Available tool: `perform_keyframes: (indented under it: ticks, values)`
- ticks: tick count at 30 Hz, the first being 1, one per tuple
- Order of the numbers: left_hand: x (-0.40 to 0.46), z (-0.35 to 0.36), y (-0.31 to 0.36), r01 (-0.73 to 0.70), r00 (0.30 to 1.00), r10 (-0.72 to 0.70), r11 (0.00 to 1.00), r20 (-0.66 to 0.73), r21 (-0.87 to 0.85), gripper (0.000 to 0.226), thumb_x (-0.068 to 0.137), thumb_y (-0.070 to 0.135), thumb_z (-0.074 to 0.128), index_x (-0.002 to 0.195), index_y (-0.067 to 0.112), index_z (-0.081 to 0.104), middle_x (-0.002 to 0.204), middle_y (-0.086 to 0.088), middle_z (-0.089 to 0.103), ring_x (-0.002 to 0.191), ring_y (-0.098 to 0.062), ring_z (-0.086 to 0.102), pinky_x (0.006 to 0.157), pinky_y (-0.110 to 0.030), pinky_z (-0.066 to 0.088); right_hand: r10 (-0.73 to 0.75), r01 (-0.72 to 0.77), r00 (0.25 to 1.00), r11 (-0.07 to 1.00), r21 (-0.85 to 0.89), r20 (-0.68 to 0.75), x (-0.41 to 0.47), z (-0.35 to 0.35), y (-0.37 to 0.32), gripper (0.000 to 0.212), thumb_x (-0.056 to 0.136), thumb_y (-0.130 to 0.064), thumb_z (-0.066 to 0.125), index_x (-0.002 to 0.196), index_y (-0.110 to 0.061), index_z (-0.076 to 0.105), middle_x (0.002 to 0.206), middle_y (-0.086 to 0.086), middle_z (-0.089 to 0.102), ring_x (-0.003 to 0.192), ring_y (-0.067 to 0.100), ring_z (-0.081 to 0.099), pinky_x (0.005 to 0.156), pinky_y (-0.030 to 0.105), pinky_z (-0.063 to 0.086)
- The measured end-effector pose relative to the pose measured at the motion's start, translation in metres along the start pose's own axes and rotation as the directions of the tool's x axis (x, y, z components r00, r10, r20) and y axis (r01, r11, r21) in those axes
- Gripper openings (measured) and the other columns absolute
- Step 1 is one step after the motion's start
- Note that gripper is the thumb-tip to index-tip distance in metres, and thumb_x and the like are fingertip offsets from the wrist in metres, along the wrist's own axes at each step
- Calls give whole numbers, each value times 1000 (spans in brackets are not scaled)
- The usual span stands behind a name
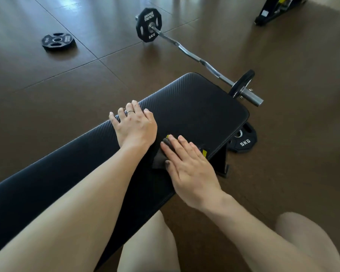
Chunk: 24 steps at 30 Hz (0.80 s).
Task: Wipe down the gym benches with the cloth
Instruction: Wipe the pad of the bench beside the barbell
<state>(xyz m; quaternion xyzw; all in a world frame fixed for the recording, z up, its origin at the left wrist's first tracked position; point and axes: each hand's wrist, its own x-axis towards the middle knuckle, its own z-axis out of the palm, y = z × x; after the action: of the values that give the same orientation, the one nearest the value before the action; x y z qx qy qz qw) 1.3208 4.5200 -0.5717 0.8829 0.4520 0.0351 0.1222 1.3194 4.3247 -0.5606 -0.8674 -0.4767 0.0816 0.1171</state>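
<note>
A long black padded gym bench (194, 103) runs from the lower left to the middle right. My left hand (134, 124) rests on its far edge, with the fingers bent over that edge and a ring on one finger. My right hand (188, 165) lies flat, fingers straight, pressing a dark grey cloth (159, 158) with yellow trim onto the pad near the near edge. Most of the cloth is hidden under the palm.
A curl bar (194, 55) with 5 kg plates lies on the brown floor beyond the bench's end. A loose plate (58, 41) lies at the far left, another (242, 141) beside the bench foot. A machine base (279, 10) stands at the top right. My knees are below.
</note>
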Motion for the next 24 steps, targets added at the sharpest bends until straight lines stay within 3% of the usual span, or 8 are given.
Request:
perform_keyframes:
  ticks: [4,7,11,13,17,20,22,24]
  values:
    - [0,-1,-2,2,1000,-2,1000,14,-6,63,107,38,12,163,10,20,167,-6,28,153,-31,21,126,-55,2,214,-214,977,977,-19,-4,71,-14,39,55,110,-42,12,164,-31,10,172,-7,-3,158,13,-7,128,35,-5]
    - [1,-1,-3,10,1000,-10,1000,27,-21,62,108,38,12,163,11,21,167,-5,28,154,-30,22,126,-54,2,319,-319,947,948,-9,-28,103,-10,26,58,110,-41,12,164,-25,6,172,-1,-4,158,19,-8,128,39,-4]
    - [16,-34,-15,25,991,5,975,137,-219,47,110,27,18,144,12,46,155,-13,45,141,-36,41,114,-48,29,47,-47,999,999,14,24,48,3,-26,57,109,-43,10,163,-28,4,170,-8,-9,157,13,-15,128,36,-7]
    - [29,-60,-37,65,969,10,955,248,-290,47,111,27,16,133,9,54,149,-17,51,138,-34,44,109,-42,33,-50,49,996,999,10,80,29,0,-25,56,107,-45,4,162,-34,1,168,-14,-12,155,8,-17,127,32,-9]
    - [34,-74,-106,229,936,-164,956,311,-185,62,110,44,12,131,13,62,148,-14,54,138,-32,45,112,-43,32,69,-68,996,997,-28,57,96,-10,8,55,109,-41,10,163,-30,6,171,-10,-7,157,11,-11,128,34,-6]
    - [14,-61,-124,290,918,-239,949,316,-124,66,108,47,9,135,17,61,144,-11,58,134,-33,50,109,-44,34,177,-175,983,984,-40,51,163,-5,-13,58,110,-39,11,164,-21,6,172,0,-5,158,21,-7,128,41,-4]
    - [11,-56,-122,289,934,-251,949,253,-128,64,107,45,8,129,20,63,139,-9,61,128,-34,54,104,-44,37,136,-135,989,991,-24,60,177,6,-43,59,110,-38,13,164,-19,7,172,1,-4,158,23,-7,128,41,-5]
    - [12,-56,-118,314,935,-272,933,226,-177,64,105,47,7,124,28,65,136,-8,63,123,-36,55,100,-46,38,4,-4,997,1000,-3,82,163,17,-72,58,110,-38,15,164,-19,8,172,1,-2,158,22,-7,128,40,-6]
